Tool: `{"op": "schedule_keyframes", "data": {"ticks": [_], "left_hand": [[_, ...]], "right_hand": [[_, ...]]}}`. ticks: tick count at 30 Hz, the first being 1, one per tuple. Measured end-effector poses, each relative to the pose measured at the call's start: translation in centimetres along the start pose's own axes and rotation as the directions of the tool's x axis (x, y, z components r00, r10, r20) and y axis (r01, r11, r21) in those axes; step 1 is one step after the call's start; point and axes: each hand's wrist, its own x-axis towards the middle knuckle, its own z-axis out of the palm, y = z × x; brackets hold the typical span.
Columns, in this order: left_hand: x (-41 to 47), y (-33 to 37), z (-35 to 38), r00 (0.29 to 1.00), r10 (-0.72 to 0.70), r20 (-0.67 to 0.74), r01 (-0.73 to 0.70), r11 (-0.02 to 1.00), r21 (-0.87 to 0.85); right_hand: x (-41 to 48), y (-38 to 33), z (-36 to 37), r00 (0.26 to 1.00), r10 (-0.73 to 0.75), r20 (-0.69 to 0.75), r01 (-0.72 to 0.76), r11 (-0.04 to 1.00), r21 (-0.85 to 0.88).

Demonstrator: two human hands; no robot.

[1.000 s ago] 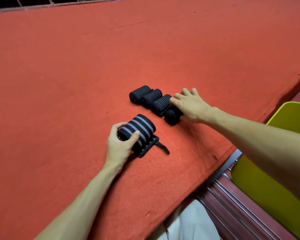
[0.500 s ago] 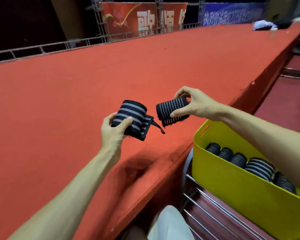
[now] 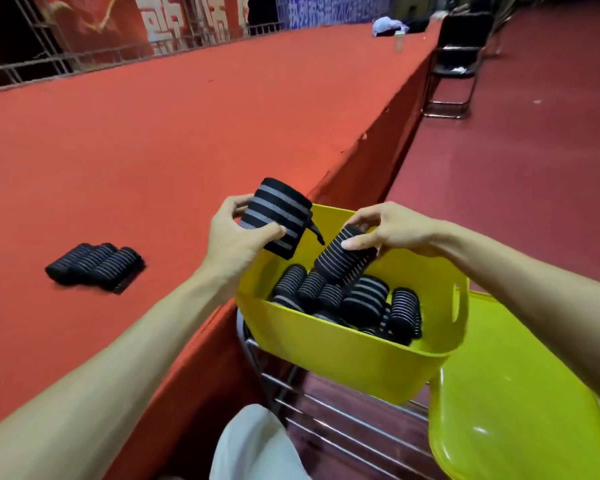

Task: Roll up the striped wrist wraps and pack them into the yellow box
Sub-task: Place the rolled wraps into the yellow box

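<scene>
My left hand [image 3: 234, 233] grips a wide-striped rolled wrist wrap [image 3: 278, 213] just above the near-left corner of the yellow box [image 3: 343, 362], its strap tail hanging to the right. My right hand [image 3: 392, 228] pinches a thin-striped rolled wrap [image 3: 343, 261], tilted and partly lowered into the box. Several rolled wraps [image 3: 361, 299] lie packed inside. Three more rolled wraps [image 3: 96, 266] rest side by side on the red table [image 3: 136, 150] to the left.
The yellow box sits on a metal rack [image 3: 326, 410] beside the table's edge. A yellow lid or second container [image 3: 520, 403] lies at the lower right. A black folding chair [image 3: 458, 64] stands further along the red floor. Truss railing and banners line the table's far side.
Both hands lifted their rolls off the table and carried them right, over the yellow box. The view swung to the box; three rolls stay on the table.
</scene>
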Motion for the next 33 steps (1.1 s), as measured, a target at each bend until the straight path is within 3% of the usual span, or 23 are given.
{"op": "schedule_keyframes", "data": {"ticks": [4, 7, 9, 11, 18, 22, 25, 30, 31, 33], "left_hand": [[1.0, -0.5, 2.7, 0.996, 0.000, 0.088, 0.000, 1.000, 0.003], [1.7, -1.3, 3.7, 0.991, -0.003, 0.131, 0.000, 1.000, 0.029], [1.8, -1.7, 4.0, 0.990, -0.004, 0.144, -0.003, 0.999, 0.048], [1.8, -1.9, 4.0, 0.988, -0.002, 0.156, -0.006, 0.998, 0.055], [1.7, -2.3, 2.8, 0.989, 0.015, 0.147, -0.023, 0.998, 0.057], [1.6, -2.5, 2.2, 0.992, 0.011, 0.127, -0.016, 0.999, 0.035], [1.6, -2.5, 1.8, 0.993, -0.002, 0.121, -0.002, 0.999, 0.036], [1.4, -2.4, 1.1, 0.994, -0.024, 0.108, 0.022, 0.999, 0.024], [1.3, -2.3, 1.0, 0.994, -0.029, 0.106, 0.027, 0.999, 0.024], [1.2, -2.2, 0.6, 0.994, -0.039, 0.098, 0.037, 0.999, 0.017]], "right_hand": [[-0.3, 1.7, -1.6, 0.971, 0.192, 0.143, -0.151, 0.954, -0.259], [-0.3, 2.6, -1.8, 0.819, 0.455, 0.348, -0.297, 0.857, -0.422], [-0.3, 3.1, -0.8, 0.727, 0.566, 0.388, -0.341, 0.788, -0.512], [0.0, 3.8, 0.3, 0.694, 0.620, 0.365, -0.344, 0.732, -0.588], [0.7, 5.0, 4.1, 0.691, 0.646, 0.324, -0.201, 0.603, -0.772], [1.1, 6.3, 5.5, 0.661, 0.687, 0.303, -0.118, 0.493, -0.862], [0.9, 7.0, 6.2, 0.644, 0.719, 0.261, -0.018, 0.356, -0.934], [0.3, 5.1, 6.7, 0.754, 0.566, 0.334, 0.277, 0.188, -0.942], [0.4, 4.8, 6.5, 0.771, 0.538, 0.340, 0.288, 0.181, -0.940], [1.0, 4.2, 5.4, 0.838, 0.435, 0.330, 0.227, 0.272, -0.935]]}}
